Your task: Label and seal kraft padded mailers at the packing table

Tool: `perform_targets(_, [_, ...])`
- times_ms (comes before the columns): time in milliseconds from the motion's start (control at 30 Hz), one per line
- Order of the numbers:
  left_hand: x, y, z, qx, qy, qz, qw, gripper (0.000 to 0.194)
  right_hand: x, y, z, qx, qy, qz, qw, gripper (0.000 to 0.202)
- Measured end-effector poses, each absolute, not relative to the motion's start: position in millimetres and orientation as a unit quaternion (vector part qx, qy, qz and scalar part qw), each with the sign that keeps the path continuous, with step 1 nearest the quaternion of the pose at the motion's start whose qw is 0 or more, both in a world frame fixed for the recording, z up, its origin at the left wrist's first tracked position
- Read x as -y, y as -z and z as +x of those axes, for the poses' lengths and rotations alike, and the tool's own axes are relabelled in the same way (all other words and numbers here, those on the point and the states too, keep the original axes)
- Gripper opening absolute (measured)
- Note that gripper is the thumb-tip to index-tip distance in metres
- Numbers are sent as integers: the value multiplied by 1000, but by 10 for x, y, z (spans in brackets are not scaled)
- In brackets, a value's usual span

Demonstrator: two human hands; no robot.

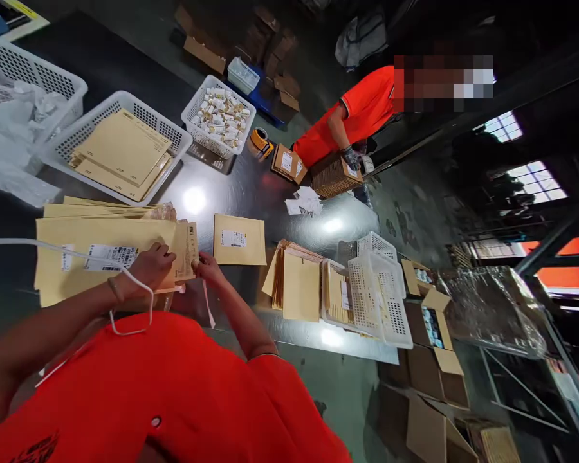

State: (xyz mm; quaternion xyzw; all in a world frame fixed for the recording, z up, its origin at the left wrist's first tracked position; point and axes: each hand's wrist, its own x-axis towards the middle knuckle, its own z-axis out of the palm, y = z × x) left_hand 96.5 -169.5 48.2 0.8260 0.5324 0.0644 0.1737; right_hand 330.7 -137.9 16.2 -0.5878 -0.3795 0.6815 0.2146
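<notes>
At the left of the table lie tan padded envelopes [67,239] in a stack, the top one with a white printed label [110,257]. My left hand [153,262] rests on that envelope with its fingers curled; whether they grip its edge is hard to see. My right hand [207,267] pinches the right end of the envelope's printed flap [187,247]. A thin pinkish strip [208,303] hangs below my right hand. Just right of my hands, a labelled envelope [246,241] lies flat and apart from the stack.
White baskets hold envelopes [125,145], small white items [222,116] and plastic bags [14,122]. A tape dispenser [261,142] lies behind. More envelopes [302,286] and baskets [374,299] stand right. A person [367,103] handles stacked packets [335,177] across the table.
</notes>
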Motion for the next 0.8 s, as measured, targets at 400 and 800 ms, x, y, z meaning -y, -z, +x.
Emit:
perform_targets(400, [1765, -617, 1095, -503, -53, 840, 196, 25, 1223, -149, 2814, 666, -529, -510, 131, 28])
perform_targets(800, [1578, -12, -6, -659, 20, 714, 235, 91, 43, -181, 2134, 727, -379, -566, 91, 42])
